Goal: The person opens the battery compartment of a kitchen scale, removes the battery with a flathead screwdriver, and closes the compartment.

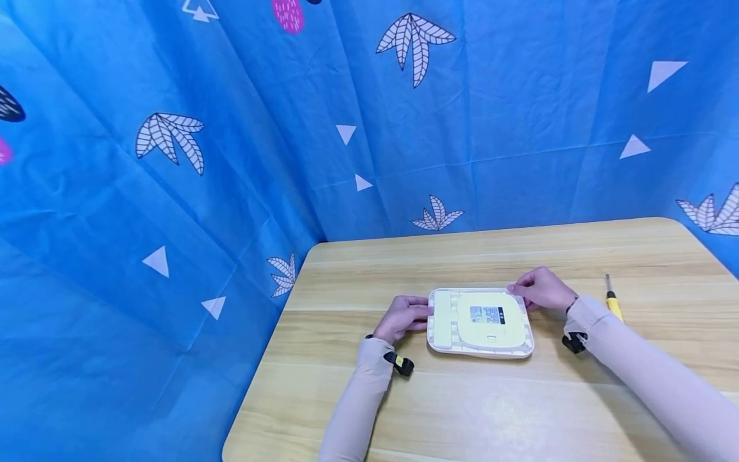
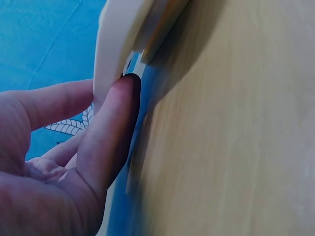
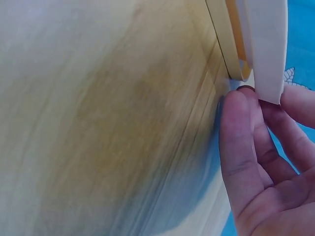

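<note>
Pinches white box (image 1: 493,335) by left end with left hand (image 1: 404,316), far right corner with right hand (image 1: 544,290); cannot read upward-facing label (image 1: 487,314); lies lengthwise left to right.

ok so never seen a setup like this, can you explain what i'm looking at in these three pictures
There is no machine: a person's left hand and right hand do the work. The wide picture comes from a camera worn on the head, looking forward and down. The close-ups come from the left wrist camera and right wrist camera, each watching its own hand. Both hands hold a flat white device, the left at one end, the right at the far right corner. Its upward face carries a printed label, too small to read. A yellow-handled screwdriver lies to the right on the wooden table.
</note>
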`<state>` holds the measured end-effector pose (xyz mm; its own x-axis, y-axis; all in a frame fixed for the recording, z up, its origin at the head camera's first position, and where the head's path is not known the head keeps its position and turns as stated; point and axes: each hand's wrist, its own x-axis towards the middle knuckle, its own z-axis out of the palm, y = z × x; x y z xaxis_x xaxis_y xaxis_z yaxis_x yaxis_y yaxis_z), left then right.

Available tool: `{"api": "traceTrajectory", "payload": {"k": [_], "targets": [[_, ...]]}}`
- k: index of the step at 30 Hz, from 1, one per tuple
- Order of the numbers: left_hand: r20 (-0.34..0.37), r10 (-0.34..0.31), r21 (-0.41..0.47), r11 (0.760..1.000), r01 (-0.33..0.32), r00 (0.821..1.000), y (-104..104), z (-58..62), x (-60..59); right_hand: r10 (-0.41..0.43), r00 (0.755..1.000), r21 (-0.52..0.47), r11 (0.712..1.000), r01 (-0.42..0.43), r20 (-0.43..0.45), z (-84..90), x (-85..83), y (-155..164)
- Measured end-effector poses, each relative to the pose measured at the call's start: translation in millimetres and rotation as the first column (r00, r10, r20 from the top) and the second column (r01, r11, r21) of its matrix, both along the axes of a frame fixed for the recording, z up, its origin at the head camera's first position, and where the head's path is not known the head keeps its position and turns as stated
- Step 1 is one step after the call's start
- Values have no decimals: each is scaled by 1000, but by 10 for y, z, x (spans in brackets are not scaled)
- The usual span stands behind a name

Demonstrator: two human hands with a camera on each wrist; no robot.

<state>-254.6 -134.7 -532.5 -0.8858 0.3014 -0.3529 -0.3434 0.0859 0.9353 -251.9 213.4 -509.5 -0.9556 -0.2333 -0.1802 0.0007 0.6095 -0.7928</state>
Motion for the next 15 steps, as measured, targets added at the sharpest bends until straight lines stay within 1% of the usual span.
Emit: {"api": "traceTrajectory", "payload": {"k": [3,6,11,12,15], "targets": [[-4,6,0,1000,-6,1000,-3,-18,-9,8,1000,17,1000,-8,-18,23,16,-4],[0,5,6,1000,-5,1000,-2,-29,-16,13,997,64,998,-8,-76,75,42,-2],[1,13,3,1000,-13,1000,6,-14,8,43,976,134,991,-14,-213,204,88,0],[-2,15,1,1000,-15,1000,5,-11,16,55,971,138,990,-23,-231,228,100,-7],[-6,19,3,1000,-19,1000,2,-5,33,97,963,146,987,-61,-250,313,163,-67]]}}
